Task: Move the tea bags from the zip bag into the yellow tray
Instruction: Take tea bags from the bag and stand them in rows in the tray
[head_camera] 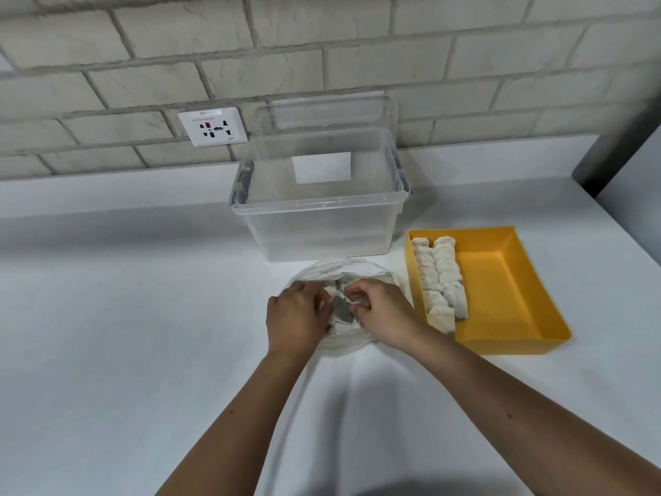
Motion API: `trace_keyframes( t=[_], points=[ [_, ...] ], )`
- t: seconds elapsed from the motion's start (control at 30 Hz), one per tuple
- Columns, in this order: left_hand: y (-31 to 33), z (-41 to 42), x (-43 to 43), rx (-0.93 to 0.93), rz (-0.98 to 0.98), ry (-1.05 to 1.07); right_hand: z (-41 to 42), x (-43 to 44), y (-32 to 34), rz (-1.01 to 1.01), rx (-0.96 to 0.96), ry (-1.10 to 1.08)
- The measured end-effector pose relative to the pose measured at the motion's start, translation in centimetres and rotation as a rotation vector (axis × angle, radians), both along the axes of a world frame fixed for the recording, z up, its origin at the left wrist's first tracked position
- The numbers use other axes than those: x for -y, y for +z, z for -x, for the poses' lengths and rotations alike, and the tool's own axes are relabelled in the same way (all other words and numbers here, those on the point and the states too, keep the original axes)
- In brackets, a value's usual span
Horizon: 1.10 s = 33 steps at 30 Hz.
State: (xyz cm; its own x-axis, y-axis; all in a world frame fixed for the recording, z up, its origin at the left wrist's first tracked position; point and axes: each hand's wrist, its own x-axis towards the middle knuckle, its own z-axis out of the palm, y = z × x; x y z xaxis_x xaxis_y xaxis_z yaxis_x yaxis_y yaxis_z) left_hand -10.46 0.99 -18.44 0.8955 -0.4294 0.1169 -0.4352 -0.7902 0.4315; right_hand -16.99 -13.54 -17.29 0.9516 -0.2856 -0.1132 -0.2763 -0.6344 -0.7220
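A clear zip bag (332,272) lies open on the white counter in front of me, with pale tea bags (341,311) bunched inside. My left hand (295,318) rests in the bag's mouth, fingers curled on the plastic and the tea bags. My right hand (381,309) is inside from the right, fingertips pinched on a tea bag. To the right stands the yellow tray (500,281). Two rows of white tea bags (440,277) fill its left side; its right side is bare.
A large clear plastic storage bin (318,216) stands just behind the zip bag, against the grey brick wall. A white wall socket (213,127) sits left of it. A dark grey object (615,155) stands at the counter's far right corner.
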Motion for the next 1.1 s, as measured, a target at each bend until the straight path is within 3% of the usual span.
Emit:
trace_keyframes(
  t=[0.1, 0.2, 0.37, 0.57, 0.67, 0.8, 0.87, 0.97, 1.1],
  points=[
    [0.2, 0.1, -0.2, -0.052, 0.057, 0.009, 0.2, 0.2, 0.1, -0.041, 0.024, -0.026],
    [0.9, 0.2, -0.8, -0.219, 0.23, 0.025, 0.4, 0.6, 0.4, -0.108, 0.024, -0.068],
    [2.7, 0.4, -1.9, -0.502, 0.613, 0.116, 0.7, 1.0, 1.7, -0.508, 0.044, -0.191],
    [3.5, 0.8, -1.9, -0.719, 0.894, 0.197, 1.1, 0.4, 3.2, -0.663, 0.024, -0.177],
    [3.5, 1.0, -1.9, -0.723, 0.896, 0.184, 0.5, 0.6, 3.5, -0.5, 0.116, -0.161],
    [3.6, 0.6, -2.4, -0.512, 0.693, 0.068, -0.2, 1.6, 5.7, 0.279, 0.242, 0.071],
    [3.8, 0.6, -2.4, -0.415, 0.584, -0.012, -0.4, 1.5, 6.7, 0.518, 0.227, 0.233],
    [3.9, 0.7, -2.2, -0.374, 0.515, -0.084, -0.8, 1.0, 7.2, 0.522, 0.215, 0.297],
    [3.7, 0.8, -2.1, -0.37, 0.528, -0.082, -1.3, 0.5, 6.1, 0.327, 0.229, 0.255]
  ],
)
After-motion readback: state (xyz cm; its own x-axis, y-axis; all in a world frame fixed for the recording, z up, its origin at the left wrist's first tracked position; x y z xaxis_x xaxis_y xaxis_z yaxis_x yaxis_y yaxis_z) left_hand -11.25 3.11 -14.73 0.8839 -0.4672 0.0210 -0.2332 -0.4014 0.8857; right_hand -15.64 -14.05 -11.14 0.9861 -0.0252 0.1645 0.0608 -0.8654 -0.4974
